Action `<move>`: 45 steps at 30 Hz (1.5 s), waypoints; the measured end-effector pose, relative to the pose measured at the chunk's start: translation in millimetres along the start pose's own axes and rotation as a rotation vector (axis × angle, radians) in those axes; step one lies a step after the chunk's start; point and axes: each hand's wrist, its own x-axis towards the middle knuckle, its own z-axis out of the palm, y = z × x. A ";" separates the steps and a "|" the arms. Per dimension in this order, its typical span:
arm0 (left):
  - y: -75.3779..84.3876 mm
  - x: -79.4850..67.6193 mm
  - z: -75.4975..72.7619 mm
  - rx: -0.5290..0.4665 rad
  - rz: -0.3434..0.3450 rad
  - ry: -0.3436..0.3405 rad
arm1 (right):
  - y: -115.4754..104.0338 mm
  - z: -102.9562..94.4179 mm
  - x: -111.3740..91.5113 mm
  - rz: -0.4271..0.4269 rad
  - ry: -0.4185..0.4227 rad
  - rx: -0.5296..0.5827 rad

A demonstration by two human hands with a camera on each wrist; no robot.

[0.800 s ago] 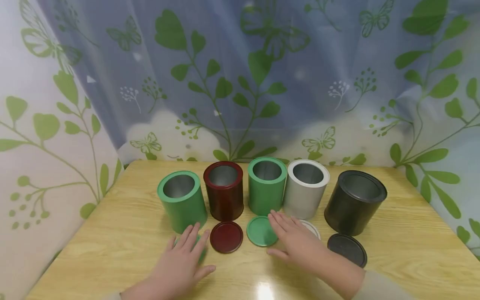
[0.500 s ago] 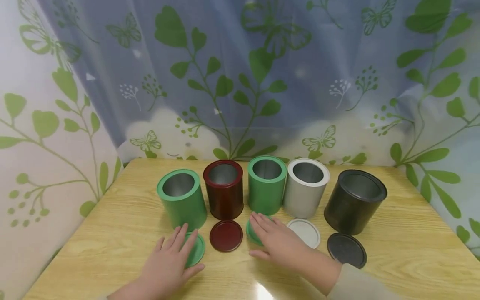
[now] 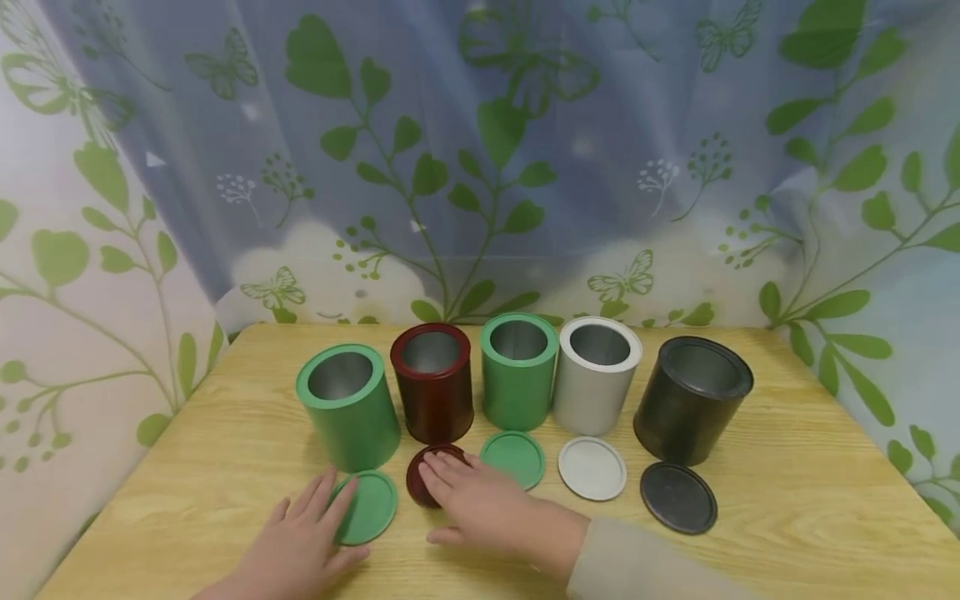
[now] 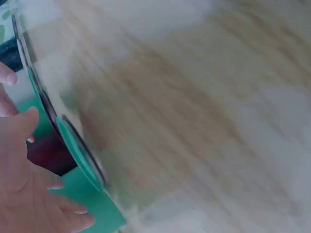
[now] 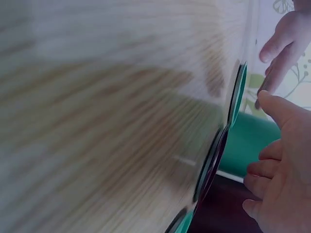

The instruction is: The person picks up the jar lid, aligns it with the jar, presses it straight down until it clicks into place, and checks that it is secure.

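My left hand (image 3: 296, 537) is at the left green lid (image 3: 369, 510), its fingers extended over the lid's left edge. In the left wrist view the hand (image 4: 34, 179) looks raised off the tabletop. My right hand (image 3: 480, 504) reaches left, fingers straight above the dark red lid (image 3: 422, 482), covering its right part. Whether the fingertips touch that lid I cannot tell. Behind the lids stand a green can (image 3: 352, 429), a dark red can (image 3: 435, 400), another green can (image 3: 517, 392), a white can (image 3: 596, 396) and a black can (image 3: 678, 417), all uncovered.
A second green lid (image 3: 521, 460), a white lid (image 3: 592, 469) and a black lid (image 3: 678, 497) lie in front of their matching cans on the wooden table (image 3: 225, 442). A leaf-patterned curtain (image 3: 420, 175) hangs behind the table.
My right hand has passed leftward from near the white lid, over the middle green lid, to the dark red one. My left hand has shifted slightly left. The cans and lids keep their arrangement.
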 end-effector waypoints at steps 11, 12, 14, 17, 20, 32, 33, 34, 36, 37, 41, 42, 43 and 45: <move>-6.4 2.3 5.4 -0.049 -0.007 -0.115 | -19.8 3.0 33.2 -0.059 -0.069 0.011; -7.1 3.0 5.6 -0.053 -0.007 -0.124 | -21.6 3.7 35.8 -0.056 -0.076 -0.001; -8.6 4.1 5.9 -0.066 -0.007 -0.146 | -24.7 5.2 41.2 -0.048 -0.087 -0.022; -10.6 5.5 6.2 -0.091 -0.009 -0.185 | -27.7 7.8 49.3 -0.042 -0.108 -0.045; -12.2 5.9 6.6 -0.109 -0.013 -0.220 | -30.1 9.7 55.4 -0.045 -0.132 -0.063; -17.3 6.1 7.5 -0.171 0.102 -0.193 | -35.4 15.2 63.2 -0.026 -0.163 -0.107; -17.7 6.2 7.8 -0.177 0.120 -0.179 | -35.6 15.1 64.0 -0.026 -0.163 -0.111; -18.1 6.4 8.0 -0.180 0.138 -0.167 | -35.8 14.8 64.7 -0.025 -0.165 -0.115; -19.0 7.6 9.0 -0.178 0.176 -0.149 | -36.0 13.7 65.8 -0.020 -0.172 -0.119; -19.3 8.1 9.5 -0.172 0.195 -0.147 | -36.1 13.2 66.1 -0.018 -0.177 -0.121; -20.3 9.6 10.8 -0.117 0.265 -0.155 | -36.3 12.0 66.6 -0.019 -0.203 -0.113; -20.5 9.6 11.1 -0.100 0.284 -0.151 | -36.3 12.1 66.6 -0.019 -0.212 -0.110; -20.5 9.7 11.4 -0.082 0.300 -0.144 | -36.1 12.3 66.8 -0.019 -0.224 -0.107; -20.5 9.6 11.8 -0.051 0.322 -0.118 | -35.9 12.5 67.2 -0.023 -0.240 -0.105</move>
